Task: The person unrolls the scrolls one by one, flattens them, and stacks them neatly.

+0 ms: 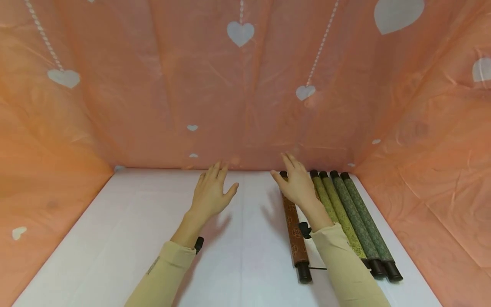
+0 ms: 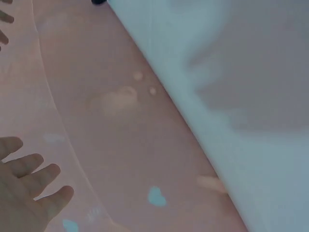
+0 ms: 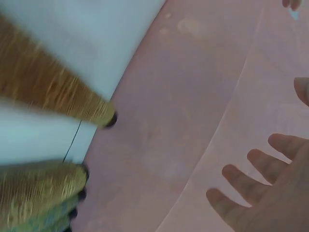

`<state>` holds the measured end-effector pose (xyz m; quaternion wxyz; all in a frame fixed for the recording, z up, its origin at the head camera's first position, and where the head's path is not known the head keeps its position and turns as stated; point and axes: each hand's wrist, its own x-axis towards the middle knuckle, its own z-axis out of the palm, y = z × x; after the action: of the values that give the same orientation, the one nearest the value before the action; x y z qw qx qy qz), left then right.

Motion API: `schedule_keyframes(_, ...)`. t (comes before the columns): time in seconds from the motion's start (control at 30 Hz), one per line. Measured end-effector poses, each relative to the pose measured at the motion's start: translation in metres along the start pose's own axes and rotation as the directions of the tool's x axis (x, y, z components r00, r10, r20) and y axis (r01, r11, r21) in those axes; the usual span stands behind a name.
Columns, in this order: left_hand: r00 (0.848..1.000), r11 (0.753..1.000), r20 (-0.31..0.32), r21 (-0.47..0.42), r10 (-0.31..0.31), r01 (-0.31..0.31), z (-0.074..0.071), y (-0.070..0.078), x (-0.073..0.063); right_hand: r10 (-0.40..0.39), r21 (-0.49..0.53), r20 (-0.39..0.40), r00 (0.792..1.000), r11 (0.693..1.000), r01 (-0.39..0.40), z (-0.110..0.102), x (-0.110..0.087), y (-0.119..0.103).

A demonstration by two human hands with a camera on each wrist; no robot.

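My left hand (image 1: pixel 210 194) hovers over the left half of the white table with its fingers spread and nothing in it. The right hand (image 1: pixel 298 183), also empty with fingers extended, is over the upper end of a brown patterned scroll (image 1: pixel 294 234) and overlaps it in the head view. Beside that scroll lie yellow-green scrolls (image 1: pixel 341 209) and dark green scrolls (image 1: pixel 368 221), all rolled up with dark end knobs. Another brown scroll (image 3: pixel 43 186) shows in the right wrist view, mostly hidden by my right arm in the head view.
The white table (image 1: pixel 153 238) ends at a back edge against an orange-pink sheet (image 1: pixel 215 98) with heart prints, which also rises on both sides. A thin dark line (image 1: pixel 317 268) runs from the brown scroll's near end toward the other scrolls.
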<state>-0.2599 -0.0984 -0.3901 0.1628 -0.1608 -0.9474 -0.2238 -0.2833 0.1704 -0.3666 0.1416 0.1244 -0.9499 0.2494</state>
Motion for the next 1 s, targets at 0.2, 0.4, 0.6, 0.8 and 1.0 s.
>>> schedule_keyframes(0.2, 0.995, 0.994, -0.042, -0.066, 0.085, -0.088, 0.017, 0.017, 0.004, 0.011, 0.060, 0.027, 1.000, 0.998, -0.013, -0.022, -0.010, 0.029)
schedule_keyframes(0.4, 0.992, 0.987, -0.013, -0.104, 0.126, -0.127, 0.038, 0.032, 0.004, -0.011, 0.074, 0.071, 0.997, 0.997, 0.006, -0.035, -0.023, 0.054)
schedule_keyframes(0.6, 0.990, 0.963, 0.095, -0.261, 0.101, -0.073, 0.060, 0.045, 0.003, -0.015, 0.057, 0.113, 0.994, 0.998, 0.009, -0.036, -0.040, 0.072)
schedule_keyframes(0.8, 0.971, 0.939, 0.227, -0.344, 0.070, 0.013, 0.083, 0.055, -0.001, -0.019, 0.005, 0.167, 0.986, 1.000, 0.019, -0.028, -0.059, 0.089)
schedule_keyframes(1.0, 0.947, 0.943, 0.310, -0.332, 0.086, 0.023, 0.104, 0.066, -0.001, 0.007, -0.025, 0.204, 0.979, 1.000, -0.002, -0.022, -0.071, 0.099)
